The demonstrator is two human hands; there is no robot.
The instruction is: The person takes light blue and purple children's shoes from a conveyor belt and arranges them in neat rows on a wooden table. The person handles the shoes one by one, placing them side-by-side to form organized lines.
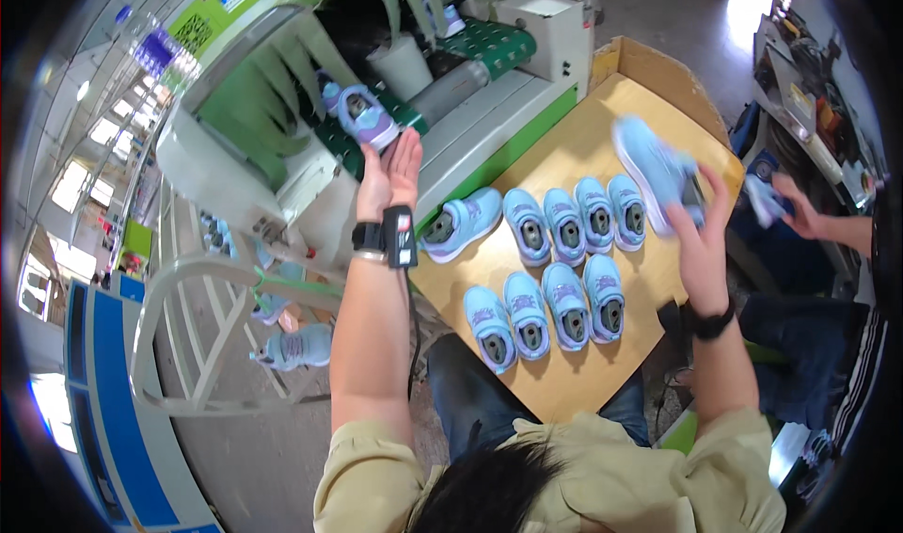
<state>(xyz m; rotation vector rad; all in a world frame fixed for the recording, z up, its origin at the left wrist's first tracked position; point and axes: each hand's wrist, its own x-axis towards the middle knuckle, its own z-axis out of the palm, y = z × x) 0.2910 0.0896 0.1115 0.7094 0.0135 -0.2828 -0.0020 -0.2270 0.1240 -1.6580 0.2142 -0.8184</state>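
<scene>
Dark hair and a beige, soft-collared shirt fill the bottom of the head view, where two bare forearms rise toward a plywood counter (574, 382). Each wrist wears a black band.

The left hand (388, 177) is raised flat, its fingers (406, 155) released and straight, just beside a purple-and-blue child's sneaker (365, 117) that lies on its side on the green, studded conveyor belt (499, 44). Whether the hand touches that shoe cannot be told. The right hand (701, 237) is up over the counter's far right part, its fingers clenched on a light blue sneaker (657, 171) that is blurred and tilted, its toe pointing up and left.

On the smooth, pale wood lie two neat rows of light blue sneakers (555, 270): five at the back, the leftmost turned sideways, and four at the front, side by side with open tops up. They are rounded at the toe, with lilac straps and dark insoles.

Green plastic strips hang like a curtain over the white machine's mouth (273, 91). Beside the counter's right edge another person's hand (795, 204) holds a bluish object. One more sneaker (296, 347) lies on the grey floor among the white frame's legs, at the left.
</scene>
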